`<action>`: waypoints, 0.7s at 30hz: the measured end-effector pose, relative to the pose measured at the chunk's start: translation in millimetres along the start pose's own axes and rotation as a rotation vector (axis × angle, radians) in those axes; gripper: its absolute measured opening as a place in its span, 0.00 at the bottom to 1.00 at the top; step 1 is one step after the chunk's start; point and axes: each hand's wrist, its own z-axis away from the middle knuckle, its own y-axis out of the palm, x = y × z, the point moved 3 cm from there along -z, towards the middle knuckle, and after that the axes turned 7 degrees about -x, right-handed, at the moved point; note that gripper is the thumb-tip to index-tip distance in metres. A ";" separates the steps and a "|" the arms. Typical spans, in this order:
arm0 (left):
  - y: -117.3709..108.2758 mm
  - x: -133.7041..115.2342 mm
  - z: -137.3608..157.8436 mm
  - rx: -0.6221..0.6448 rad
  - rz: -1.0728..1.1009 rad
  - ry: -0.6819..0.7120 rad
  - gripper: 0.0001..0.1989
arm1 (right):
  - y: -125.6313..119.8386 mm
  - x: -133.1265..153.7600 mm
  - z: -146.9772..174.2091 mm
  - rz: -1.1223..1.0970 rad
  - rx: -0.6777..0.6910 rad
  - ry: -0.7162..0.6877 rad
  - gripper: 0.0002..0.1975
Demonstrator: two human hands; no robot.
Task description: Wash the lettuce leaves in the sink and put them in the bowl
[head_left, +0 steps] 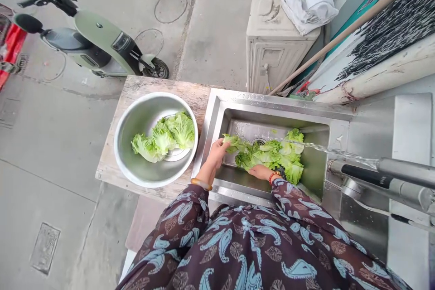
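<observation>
My left hand (216,153) is at the left side of the steel sink (234,173), its thumb and fingers pinched on the end of a green lettuce leaf (234,142). Lower in the basin, my right hand (261,171) grips lettuce too, with its fingertips partly hidden by the leaves. More lettuce leaves (292,156) lie heaped on the right of the basin. From the faucet (401,170) a stream of water (335,150) runs leftward over them. To the left, a large metal basin (123,145) holds several lettuce leaves (163,135).
The metal basin stands on a worn wooden table (108,163) against the sink's left edge. Behind the sink are a beige boxy unit (280,52) with white cloth (307,0) on top and a slanting wooden pole (346,31). A green scooter (102,34) is parked at the upper left.
</observation>
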 end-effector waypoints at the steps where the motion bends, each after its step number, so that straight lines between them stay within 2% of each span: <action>1: -1.8 0.2 0.4 0.003 0.002 -0.001 0.19 | -9.6 2.2 1.3 -0.032 -0.057 -0.008 0.11; 5: 0.3 1.6 0.1 0.003 0.019 -0.007 0.20 | -60.6 14.3 16.6 -0.226 -0.337 -0.054 0.16; 9: 8.8 2.2 -1.2 -0.027 0.046 -0.004 0.20 | -98.3 33.6 34.7 -0.500 -0.480 -0.093 0.20; 12: 14.0 0.8 -1.2 -0.041 0.055 0.008 0.20 | -107.2 53.9 42.0 -0.888 -0.491 -0.156 0.22; 14: 16.0 -0.5 -0.2 -0.047 0.063 0.017 0.20 | -107.4 67.3 45.2 -1.053 -0.468 -0.189 0.23; 17: 18.1 -2.0 2.8 -0.056 0.085 0.014 0.20 | -107.9 78.3 51.7 -1.131 -0.487 -0.205 0.23; 21: 26.5 -2.3 7.9 -0.035 0.143 -0.022 0.21 | -110.5 74.6 65.6 -1.158 -0.549 -0.217 0.24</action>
